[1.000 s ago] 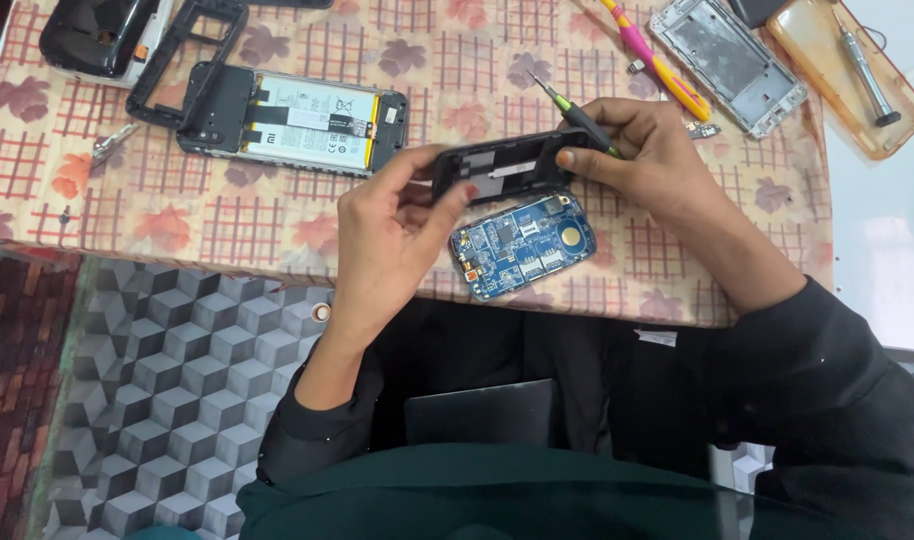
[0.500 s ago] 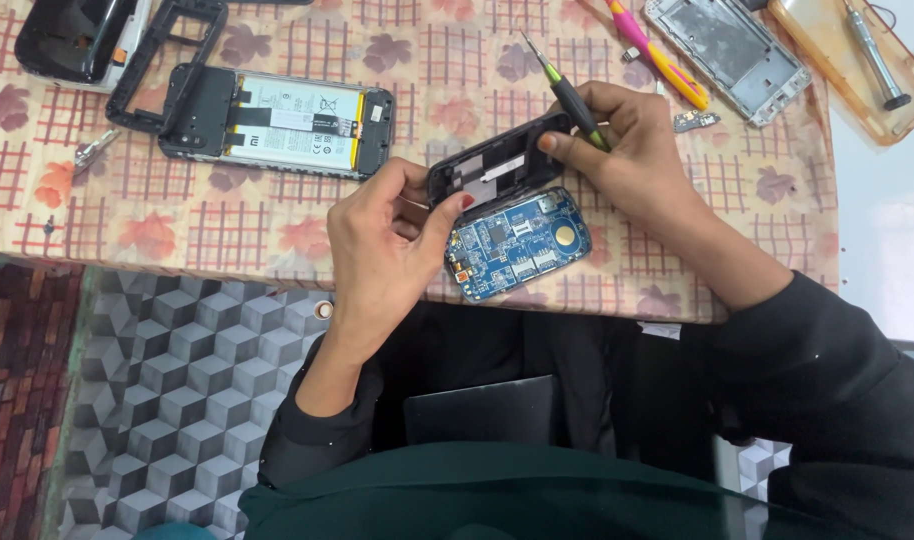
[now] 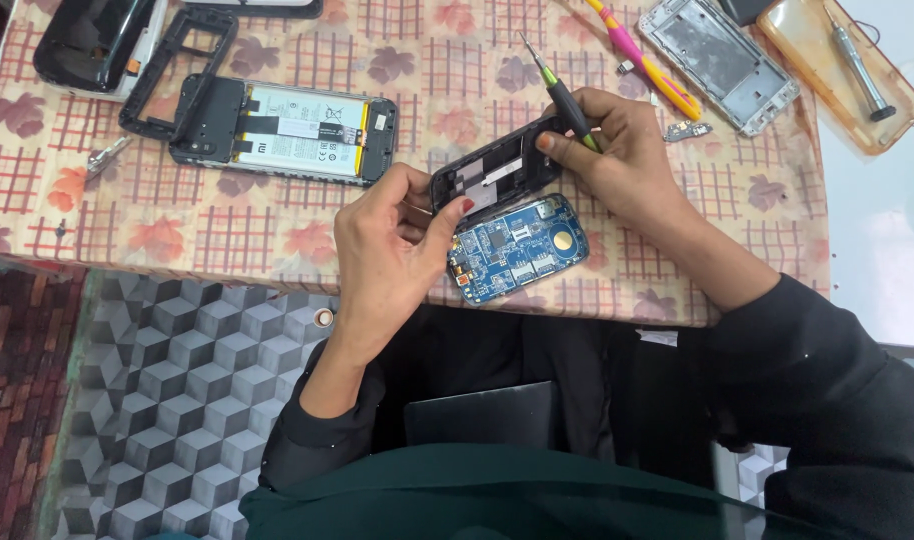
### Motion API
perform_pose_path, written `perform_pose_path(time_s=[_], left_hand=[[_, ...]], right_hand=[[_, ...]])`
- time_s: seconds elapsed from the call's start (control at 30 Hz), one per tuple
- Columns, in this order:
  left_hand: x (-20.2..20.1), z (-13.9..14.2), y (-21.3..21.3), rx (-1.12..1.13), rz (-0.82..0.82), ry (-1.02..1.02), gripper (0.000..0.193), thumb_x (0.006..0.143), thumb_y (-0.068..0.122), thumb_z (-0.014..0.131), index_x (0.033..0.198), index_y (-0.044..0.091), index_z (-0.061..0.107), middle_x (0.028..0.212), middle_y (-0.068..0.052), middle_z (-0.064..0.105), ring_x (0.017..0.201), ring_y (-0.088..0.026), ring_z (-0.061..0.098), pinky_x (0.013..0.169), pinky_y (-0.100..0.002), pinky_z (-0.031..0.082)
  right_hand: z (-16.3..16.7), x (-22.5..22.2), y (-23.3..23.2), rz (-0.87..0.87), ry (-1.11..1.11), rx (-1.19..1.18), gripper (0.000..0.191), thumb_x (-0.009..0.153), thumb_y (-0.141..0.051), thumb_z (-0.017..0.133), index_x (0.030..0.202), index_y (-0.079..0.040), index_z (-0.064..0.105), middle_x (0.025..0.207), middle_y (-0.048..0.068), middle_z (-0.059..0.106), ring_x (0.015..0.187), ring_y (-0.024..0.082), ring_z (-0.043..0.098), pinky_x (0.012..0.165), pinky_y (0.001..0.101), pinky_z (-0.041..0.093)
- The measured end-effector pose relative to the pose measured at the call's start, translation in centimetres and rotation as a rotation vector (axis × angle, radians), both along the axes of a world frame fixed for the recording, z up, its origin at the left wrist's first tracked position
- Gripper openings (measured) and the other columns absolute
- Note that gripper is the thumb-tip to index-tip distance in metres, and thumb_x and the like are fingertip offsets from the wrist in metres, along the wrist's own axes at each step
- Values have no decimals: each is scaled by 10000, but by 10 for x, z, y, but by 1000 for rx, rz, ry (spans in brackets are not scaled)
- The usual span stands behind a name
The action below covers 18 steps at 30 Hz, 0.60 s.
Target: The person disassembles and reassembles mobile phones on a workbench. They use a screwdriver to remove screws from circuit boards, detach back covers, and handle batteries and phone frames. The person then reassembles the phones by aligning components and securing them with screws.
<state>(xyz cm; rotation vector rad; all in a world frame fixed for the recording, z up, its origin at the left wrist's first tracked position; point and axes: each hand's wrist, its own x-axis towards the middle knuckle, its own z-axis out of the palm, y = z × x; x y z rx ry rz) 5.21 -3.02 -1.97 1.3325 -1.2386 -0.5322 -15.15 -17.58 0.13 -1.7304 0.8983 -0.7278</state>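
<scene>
Together, two hands hold one small black phone casing (image 3: 497, 168) tilted just above the tablecloth (image 3: 277, 215): the left hand (image 3: 392, 250) pinches its near end, while the right hand (image 3: 617, 165) grips the far end and one green-collared screwdriver (image 3: 562, 95). One blue circuit board (image 3: 517, 248) lies beneath. Farther off lie one opened phone with battery (image 3: 287, 128), one silver frame (image 3: 719, 60) and one pink tool (image 3: 649, 62)

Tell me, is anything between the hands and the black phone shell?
Nothing visible. The left hand grips the shell at its near end, and the right hand holds its far end, pinching a screwdriver too. The blue circuit board lies on the table just below the shell, not between.
</scene>
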Motion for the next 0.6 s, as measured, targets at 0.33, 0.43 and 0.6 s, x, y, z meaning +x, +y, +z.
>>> perform_pose_path(time_s=[0.33,0.43,0.6], left_hand=[[7,2,1,-23,-135,58,288,917,62,794,1154,-41,667,925,-97,762,696,-61,720,545,-204,552],[10,3,3,67,-183,80,364,927,60,804,1257,-23,676,841,-97,767,678,-70,724,570,-203,542],[21,-2,3,89,-458,299,503,902,-6,770,1377,-43,611,1026,-116,784,872,-104,768,754,-227,636]], right_hand=[[-7,-8,-2,98,-42,-125,97,1020,-3,708,1090,36,653,947,35,695,833,40,658,727,181,567],[-8,-9,-2,103,-42,-102,122,1007,-15,710,1104,39,661,957,34,710,843,43,682,740,188,596],[-6,-10,-3,66,-50,43,133,1005,-47,724,1097,42,687,812,21,664,608,10,519,491,167,373]])
